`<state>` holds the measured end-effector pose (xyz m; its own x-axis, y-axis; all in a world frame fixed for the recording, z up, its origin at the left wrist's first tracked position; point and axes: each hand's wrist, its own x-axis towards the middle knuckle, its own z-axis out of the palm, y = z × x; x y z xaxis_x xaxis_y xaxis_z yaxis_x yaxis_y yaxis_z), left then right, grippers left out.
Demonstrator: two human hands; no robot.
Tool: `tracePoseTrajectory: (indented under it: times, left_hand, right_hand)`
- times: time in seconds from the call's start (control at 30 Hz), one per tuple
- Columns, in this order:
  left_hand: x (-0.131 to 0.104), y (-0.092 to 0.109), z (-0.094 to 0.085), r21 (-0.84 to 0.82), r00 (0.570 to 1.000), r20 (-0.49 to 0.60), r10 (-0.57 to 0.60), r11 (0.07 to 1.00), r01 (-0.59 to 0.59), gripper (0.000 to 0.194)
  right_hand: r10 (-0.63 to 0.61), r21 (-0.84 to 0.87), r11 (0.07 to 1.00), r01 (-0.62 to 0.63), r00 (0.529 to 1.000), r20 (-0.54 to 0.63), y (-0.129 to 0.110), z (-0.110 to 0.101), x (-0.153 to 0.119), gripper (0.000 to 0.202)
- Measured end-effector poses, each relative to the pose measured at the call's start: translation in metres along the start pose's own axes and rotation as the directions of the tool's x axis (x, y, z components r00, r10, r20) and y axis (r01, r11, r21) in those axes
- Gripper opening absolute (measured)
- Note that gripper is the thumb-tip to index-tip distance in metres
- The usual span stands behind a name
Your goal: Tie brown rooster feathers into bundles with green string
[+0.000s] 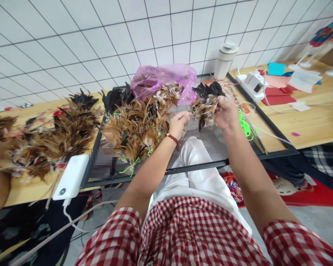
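Note:
My left hand [180,125], with a beaded bracelet at its wrist, is closed in a pinch over the glass panel; what it holds is too small to make out. To its right, my right hand [226,112] has its fingers closed at the edge of a small bunch of brown and black feathers [205,107]. A large heap of brown feathers [135,127] with bright green strings lies left of my left hand. Behind both hands sits a crumpled pink plastic bag [163,79] with feathers at its opening.
A black frame [197,167] borders the panel. More feathers [58,136] and a white power bank [71,177] are at the left. A white cup [225,61], green strings [244,125], a charger [252,87] and coloured sheets [280,94] are at the right.

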<state>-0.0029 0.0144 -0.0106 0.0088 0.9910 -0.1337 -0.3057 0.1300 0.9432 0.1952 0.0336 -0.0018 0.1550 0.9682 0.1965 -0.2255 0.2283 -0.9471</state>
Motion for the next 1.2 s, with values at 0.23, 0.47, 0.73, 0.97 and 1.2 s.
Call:
tracePoseTrajectory:
  times: [0.23, 0.47, 0.73, 0.97, 1.2]
  left_hand:
    - [-0.004, 0.012, 0.001, -0.215, 0.989, 0.130, -0.068, 0.972, 0.095, 0.012]
    - [0.001, 0.000, 0.003, -0.094, 1.000, 0.006, -0.013, 0.995, 0.014, 0.006]
    - [0.000, -0.001, 0.001, -0.074, 0.998, 0.067, -0.021, 0.997, 0.025, 0.013]
    - [-0.003, 0.000, 0.000, -0.132, 0.983, 0.180, -0.042, 0.989, 0.067, 0.036]
    - [-0.004, 0.000, 0.000, -0.062, 0.974, 0.215, -0.066, 0.995, 0.081, 0.049]
  right_hand:
    - [0.059, -0.025, 0.998, -0.056, 0.990, 0.130, 0.007, 0.039, -0.019, 0.063]
    - [-0.021, -0.136, 0.990, 0.049, 0.981, 0.195, 0.011, 0.044, -0.022, 0.058]
    - [-0.084, -0.191, 0.974, 0.119, 0.979, 0.185, 0.024, 0.041, -0.019, 0.043]
    - [-0.181, -0.203, 0.955, 0.215, 0.968, 0.174, 0.028, 0.039, -0.017, 0.037]
    - [-0.200, -0.192, 0.952, 0.239, 0.959, 0.199, 0.029, 0.040, -0.019, 0.035]
